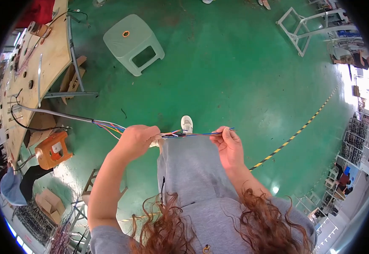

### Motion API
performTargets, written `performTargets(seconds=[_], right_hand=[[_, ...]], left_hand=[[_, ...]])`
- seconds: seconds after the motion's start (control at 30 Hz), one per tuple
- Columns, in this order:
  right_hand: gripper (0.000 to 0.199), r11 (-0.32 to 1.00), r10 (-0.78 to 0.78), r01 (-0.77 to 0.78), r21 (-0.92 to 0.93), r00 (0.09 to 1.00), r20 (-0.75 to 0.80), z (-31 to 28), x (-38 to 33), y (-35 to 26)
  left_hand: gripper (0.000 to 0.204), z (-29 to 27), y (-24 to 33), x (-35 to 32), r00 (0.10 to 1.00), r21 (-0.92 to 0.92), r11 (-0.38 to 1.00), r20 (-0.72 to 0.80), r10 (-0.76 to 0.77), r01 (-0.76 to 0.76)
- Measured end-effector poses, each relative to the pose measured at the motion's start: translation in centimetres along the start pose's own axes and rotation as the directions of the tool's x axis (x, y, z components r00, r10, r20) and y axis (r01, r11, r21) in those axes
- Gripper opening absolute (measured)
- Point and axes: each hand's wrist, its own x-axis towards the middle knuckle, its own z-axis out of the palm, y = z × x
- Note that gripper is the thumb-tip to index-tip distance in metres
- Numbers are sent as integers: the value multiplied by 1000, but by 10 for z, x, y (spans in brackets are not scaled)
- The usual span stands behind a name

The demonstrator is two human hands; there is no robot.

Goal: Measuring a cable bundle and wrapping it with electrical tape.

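A bundle of thin coloured wires (108, 125) comes out of a grey sheathed cable (61, 114) that runs back to the wooden board at the left. My left hand (137, 139) is closed around these wires in front of my body. Between my hands the wires stretch sideways, with a short black piece (178, 135) on them and a few loose ends beside it. At the right, my right hand (228, 144) pinches the wires between thumb and fingers, and a blue tip sticks out past it.
The tilted wooden board (53, 51) on a metal frame stands at the left, an orange stool (53, 149) below it. A pale green plastic stool (131, 40) stands ahead. A white metal frame (303, 29) is far right. Yellow-black tape (296, 134) crosses the green floor.
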Motion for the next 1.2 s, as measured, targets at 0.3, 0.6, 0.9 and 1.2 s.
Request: performTargets(seconds=[0.3,0.6,0.9,1.2], right_hand=[[21,986,-122,121,-111,992,-6,8,-1,2],[22,978,-119,122,-166,992,33,0,0,2],[21,972,-82,98,-212,993,83,-5,-2,9],[22,997,6,-2,-77,998,55,-2,-1,12]], left_hand=[[15,1,13,4,898,-355,853,-75,-434,383],[21,23,10,4,870,-186,874,-130,-475,449],[30,45,-4,5,767,-141,759,11,-641,636],[23,60,-4,-3,839,84,837,-136,-527,540]])
